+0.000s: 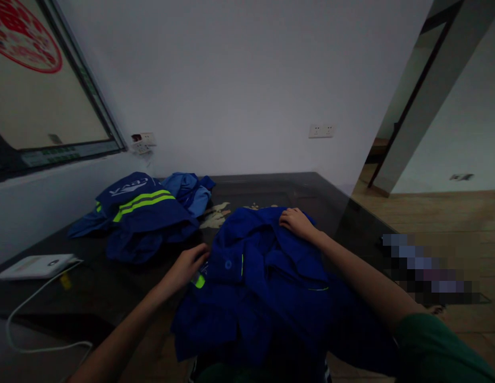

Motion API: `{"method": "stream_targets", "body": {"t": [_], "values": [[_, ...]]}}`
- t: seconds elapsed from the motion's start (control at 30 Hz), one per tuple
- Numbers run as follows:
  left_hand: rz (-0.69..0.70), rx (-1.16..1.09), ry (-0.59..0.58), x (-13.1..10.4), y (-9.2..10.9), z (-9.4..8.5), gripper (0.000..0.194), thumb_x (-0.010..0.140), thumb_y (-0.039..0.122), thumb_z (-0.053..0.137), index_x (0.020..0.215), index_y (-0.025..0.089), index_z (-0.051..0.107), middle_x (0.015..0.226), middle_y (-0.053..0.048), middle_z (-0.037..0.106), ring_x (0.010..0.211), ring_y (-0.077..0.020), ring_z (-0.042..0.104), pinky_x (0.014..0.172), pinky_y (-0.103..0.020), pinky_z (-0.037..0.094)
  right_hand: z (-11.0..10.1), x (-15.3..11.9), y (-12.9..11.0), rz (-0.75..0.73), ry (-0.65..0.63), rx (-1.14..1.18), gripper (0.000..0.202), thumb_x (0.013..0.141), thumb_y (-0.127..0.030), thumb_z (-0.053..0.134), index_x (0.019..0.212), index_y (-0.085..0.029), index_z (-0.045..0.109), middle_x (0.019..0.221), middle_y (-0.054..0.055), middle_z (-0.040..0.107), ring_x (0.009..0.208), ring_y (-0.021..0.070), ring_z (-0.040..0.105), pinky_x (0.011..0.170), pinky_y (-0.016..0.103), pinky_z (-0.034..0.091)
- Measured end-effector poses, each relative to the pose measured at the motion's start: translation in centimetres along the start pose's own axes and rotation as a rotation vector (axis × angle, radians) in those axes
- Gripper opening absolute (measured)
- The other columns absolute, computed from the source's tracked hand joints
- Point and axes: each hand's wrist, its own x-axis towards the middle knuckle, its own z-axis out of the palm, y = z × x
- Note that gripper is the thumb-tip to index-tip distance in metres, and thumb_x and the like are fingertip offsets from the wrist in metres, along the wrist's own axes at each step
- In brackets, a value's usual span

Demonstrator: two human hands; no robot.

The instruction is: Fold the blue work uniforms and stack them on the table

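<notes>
A dark blue work jacket point(267, 271) lies rumpled over the front edge of the dark table, its lower part hanging down towards me. It has a button, pockets with thin yellow-green trim and a bright yellow-green patch on its left side. My left hand point(191, 263) grips the jacket's left edge with bent fingers, the fingertips partly hidden by the cloth. On the upper right, near the collar, my right hand point(298, 222) has its fingers curled onto the fabric.
A heap of blue clothing point(141, 213) with yellow-green stripes sits on the table point(299, 186) at the back left. Nearer lies a white device point(35, 267) with a white cable point(43, 350). The wall point(239, 96) borders the table's far side. A pixelated patch covers something at right.
</notes>
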Motion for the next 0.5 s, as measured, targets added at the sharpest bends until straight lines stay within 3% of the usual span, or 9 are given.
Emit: {"method": "stream_targets", "body": {"t": [0.1, 0.2, 0.33, 0.5], "values": [[-0.001, 0.06, 0.222, 1.3, 1.4, -2.5, 0.03, 0.088, 0.043, 0.037, 0.089, 0.02, 0.056, 0.082, -0.002, 0.065, 0.078, -0.0196, 0.061, 0.072, -0.027, 0.047, -1.8, -0.5, 0.7, 0.135, 0.187, 0.201, 0.021, 0.094, -0.024, 0.041, 0.094, -0.016, 0.06, 0.093, 0.01, 0.066, 0.087, 0.0205, 0.06, 0.08, 0.031, 0.042], [0.048, 0.094, 0.42, 3.5, 3.8, -5.6, 0.029, 0.088, 0.042, 0.034, 0.091, 0.021, 0.053, 0.082, -0.002, 0.062, 0.081, -0.02, 0.059, 0.075, -0.028, 0.046, -6.2, -0.9, 1.6, 0.291, 0.489, 0.328, 0.021, 0.094, -0.027, 0.035, 0.097, -0.019, 0.053, 0.086, 0.008, 0.063, 0.077, 0.0185, 0.058, 0.072, 0.028, 0.043], [0.206, 0.106, 0.577, 6.0, 8.2, -10.8, 0.026, 0.087, 0.042, 0.036, 0.086, 0.021, 0.052, 0.079, -0.001, 0.057, 0.079, -0.0196, 0.055, 0.077, -0.03, 0.045, -15.1, -1.1, 2.6, 0.285, 0.802, 0.289, 0.017, 0.093, -0.03, 0.039, 0.093, -0.02, 0.052, 0.086, 0.006, 0.061, 0.079, 0.0178, 0.056, 0.071, 0.029, 0.043], [0.335, -0.048, 0.711, 6.5, 13.1, -20.3, 0.024, 0.089, 0.043, 0.043, 0.085, 0.022, 0.054, 0.067, 0.002, 0.046, 0.071, -0.0172, 0.052, 0.072, -0.032, 0.047, -27.4, -3.2, 0.9, 0.221, 0.987, 0.141, 0.019, 0.094, -0.034, 0.048, 0.09, -0.018, 0.057, 0.087, 0.006, 0.062, 0.078, 0.0142, 0.057, 0.068, 0.028, 0.044]]}}
